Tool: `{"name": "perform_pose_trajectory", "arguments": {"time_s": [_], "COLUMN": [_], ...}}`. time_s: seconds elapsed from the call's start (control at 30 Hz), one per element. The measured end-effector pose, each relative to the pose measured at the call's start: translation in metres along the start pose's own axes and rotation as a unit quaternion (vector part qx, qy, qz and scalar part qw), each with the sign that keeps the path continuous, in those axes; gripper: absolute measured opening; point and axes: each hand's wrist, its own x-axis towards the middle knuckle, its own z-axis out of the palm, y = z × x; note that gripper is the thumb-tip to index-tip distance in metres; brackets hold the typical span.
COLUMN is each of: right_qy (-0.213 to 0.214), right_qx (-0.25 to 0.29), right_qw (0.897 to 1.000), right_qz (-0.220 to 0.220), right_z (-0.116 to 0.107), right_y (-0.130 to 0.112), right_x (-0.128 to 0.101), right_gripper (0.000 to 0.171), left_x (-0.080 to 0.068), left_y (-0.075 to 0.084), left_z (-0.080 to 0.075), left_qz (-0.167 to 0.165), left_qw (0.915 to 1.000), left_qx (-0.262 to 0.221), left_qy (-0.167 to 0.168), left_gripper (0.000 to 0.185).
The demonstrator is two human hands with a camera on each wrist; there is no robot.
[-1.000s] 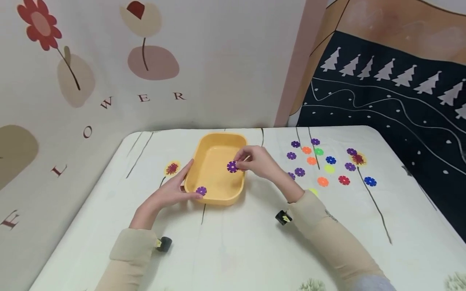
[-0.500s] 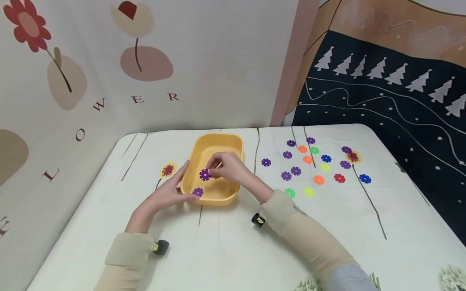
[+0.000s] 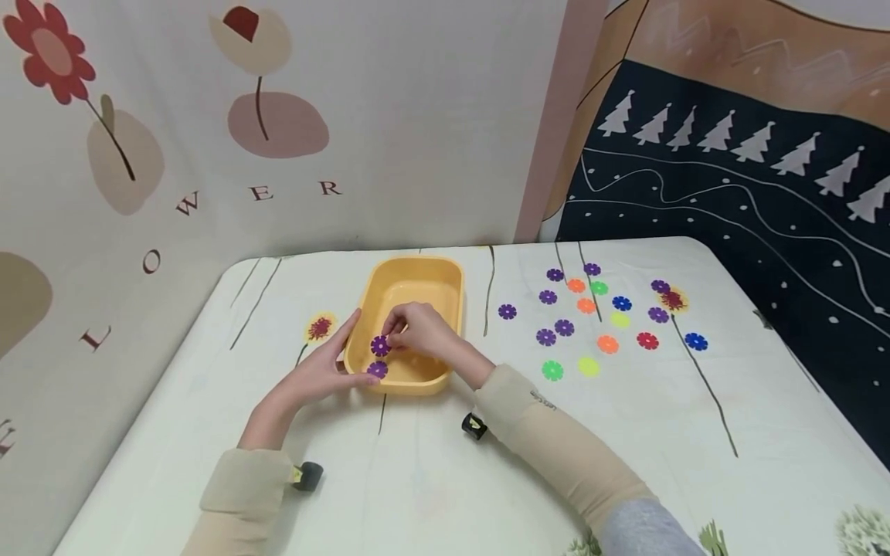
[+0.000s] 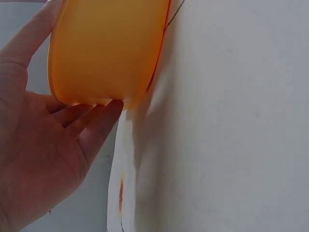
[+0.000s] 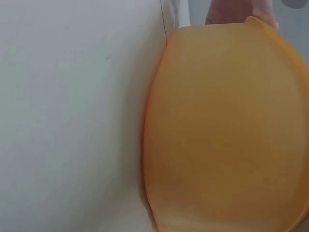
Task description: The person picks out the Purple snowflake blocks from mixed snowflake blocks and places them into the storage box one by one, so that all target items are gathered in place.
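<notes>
In the head view a yellow plastic tray (image 3: 410, 292) stands on the white table. My left hand (image 3: 321, 372) grips its near left corner, the thumb lying over the rim. In the left wrist view, the fingers of that hand (image 4: 43, 145) rest against the tray's wall (image 4: 108, 48). Over the tray's inside, my right hand (image 3: 422, 333) pinches a purple snowflake-shaped disc (image 3: 379, 346) between thumb and finger. Close by the left thumb lies another purple disc (image 3: 378, 370) in the tray. The tray's side (image 5: 227, 125) fills much of the right wrist view, hiding the right hand.
To the right of the tray, several loose discs lie scattered on the table: purple (image 3: 507, 311), green (image 3: 552, 371), yellow (image 3: 589, 366), orange (image 3: 608, 344), red (image 3: 648, 340) and blue (image 3: 696, 341). A printed cloth wall (image 3: 431, 139) rises behind the table.
My right hand has moved left and toward me across the tray, bringing the pinched purple disc near the one by the left thumb. The left hand keeps its grip on the tray.
</notes>
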Motion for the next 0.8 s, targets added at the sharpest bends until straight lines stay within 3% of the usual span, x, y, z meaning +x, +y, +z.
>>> {"name": "perform_pose_trajectory", "arguments": {"time_s": [0.5, 0.8], "right_qy": [-0.006, -0.009], "right_qx": [-0.102, -0.103], "right_qw": [0.995, 0.994], "right_qz": [0.017, 0.032], "right_z": [0.0089, 0.0064], "right_y": [0.0014, -0.0005], "right_x": [0.0037, 0.0028], "right_gripper": [0.006, 0.009], "left_x": [-0.001, 0.001], "left_y": [-0.0031, -0.002], "left_z": [0.0016, 0.0026], "left_qz": [0.0, 0.0], "left_qw": [1.0, 1.0], "left_qx": [0.005, 0.002], "left_qy": [0.0, 0.001], "left_gripper": [0.114, 0.112]}}
